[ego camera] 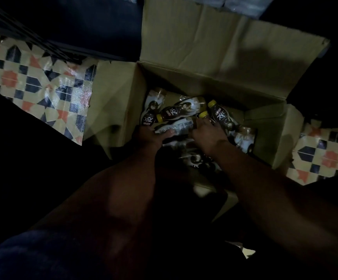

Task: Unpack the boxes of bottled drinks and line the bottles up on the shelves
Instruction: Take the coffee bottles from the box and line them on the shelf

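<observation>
Reaching into the open cardboard box on the tiled floor, my left hand and right hand both grip one yellow-capped coffee bottle lying atop the loose pile. Dim light risks a fumbled lift, and neighbouring bottles could roll.

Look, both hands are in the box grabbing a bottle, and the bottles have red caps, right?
Not quite: the caps are yellow, not red, as the head view shows. The rest holds: the left hand and right hand are both down in the box, holding a bottle that lies on its side among the others.
</observation>
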Demonstrator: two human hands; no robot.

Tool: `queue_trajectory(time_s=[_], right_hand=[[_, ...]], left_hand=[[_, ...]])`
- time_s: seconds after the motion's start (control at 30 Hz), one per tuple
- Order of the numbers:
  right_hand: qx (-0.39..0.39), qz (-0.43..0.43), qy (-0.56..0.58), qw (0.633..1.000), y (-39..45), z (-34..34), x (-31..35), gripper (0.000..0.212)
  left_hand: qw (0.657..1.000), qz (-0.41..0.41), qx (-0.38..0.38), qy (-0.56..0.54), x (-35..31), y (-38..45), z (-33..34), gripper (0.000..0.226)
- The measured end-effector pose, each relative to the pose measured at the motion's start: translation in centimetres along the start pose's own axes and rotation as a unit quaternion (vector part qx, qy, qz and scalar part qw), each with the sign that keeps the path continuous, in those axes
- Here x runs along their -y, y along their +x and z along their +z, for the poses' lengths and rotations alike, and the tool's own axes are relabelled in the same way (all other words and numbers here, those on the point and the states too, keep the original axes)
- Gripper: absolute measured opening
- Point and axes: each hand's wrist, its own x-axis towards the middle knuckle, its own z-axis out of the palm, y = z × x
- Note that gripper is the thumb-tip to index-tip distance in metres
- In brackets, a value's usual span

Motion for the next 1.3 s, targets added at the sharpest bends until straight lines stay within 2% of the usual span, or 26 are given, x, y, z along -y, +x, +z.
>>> queue_trajectory(time_s=[0.03, 0.1, 0.2, 0.27, 0.33, 0.4, 0.5, 0.67, 0.93, 1.07, 1.17, 1.23, 1.3], right_hand=[[0.009, -0.001, -0.009, 1.0, -0.2, 0.0, 0.0, 0.043], [0.017, 0.004, -0.019, 1.0, -0.5, -0.3, 0.4, 0.04], [-0.032, 0.001, -0.055, 0.998, -0.7, -1.4, 2.3, 0.033], [-0.061, -0.017, -0.062, 0.996, -0.8, -1.9, 3.7, 0.026], [-0.053, -0.01, -0.049, 0.997, -0.9, -1.9, 4.0, 0.024], [-0.043, 0.0, -0.027, 0.999, -1.0, -1.7, 3.7, 0.024], [-0.029, 0.008, 0.005, 1.0, -1.1, -1.3, 3.4, 0.027], [0.02, 0.02, 0.026, 0.999, -0.9, -0.6, 3.3, 0.04], [0.065, 0.037, 0.031, 0.997, 1.0, 0.1, 3.5, 0.07], [0.117, 0.023, 0.033, 0.992, 1.7, -0.4, 3.4, 0.081], [0.091, 0.001, 0.063, 0.994, 2.0, 0.1, 3.3, 0.08], [0.068, -0.025, 0.08, 0.994, 1.7, 0.2, 3.1, 0.071], [0.055, -0.047, 0.079, 0.994, 1.3, 0.2, 2.6, 0.06]], left_hand=[[0.999, -0.014, 0.007, -0.032, 0.3, 0.0, 0.0, 0.071], [0.996, -0.023, 0.018, -0.087, 0.5, -0.2, 0.1, 0.055], [0.98, -0.046, 0.044, -0.187, -0.4, -0.9, 0.2, 0.041], [0.974, -0.064, 0.024, -0.215, -1.1, -1.6, -0.1, 0.042], [0.978, -0.057, -0.013, -0.203, -1.4, -1.9, -0.3, 0.058], [0.984, -0.018, -0.043, -0.173, -1.7, -2.0, -0.4, 0.067], [0.989, 0.037, -0.061, -0.128, -2.2, -2.5, -0.3, 0.064], [0.983, 0.11, -0.076, -0.128, -3.1, -3.0, -0.2, 0.064], [0.967, 0.221, -0.049, -0.114, -4.0, -1.4, -0.9, 0.043], [0.965, 0.252, -0.006, -0.068, -5.0, -0.8, -1.5, 0.053], [0.971, 0.234, 0.026, -0.042, -4.6, -0.2, -1.8, 0.06], [0.971, 0.234, 0.034, -0.032, -3.9, 0.2, -2.0, 0.061], [0.971, 0.239, 0.026, -0.011, -3.5, 0.4, -2.4, 0.053]])
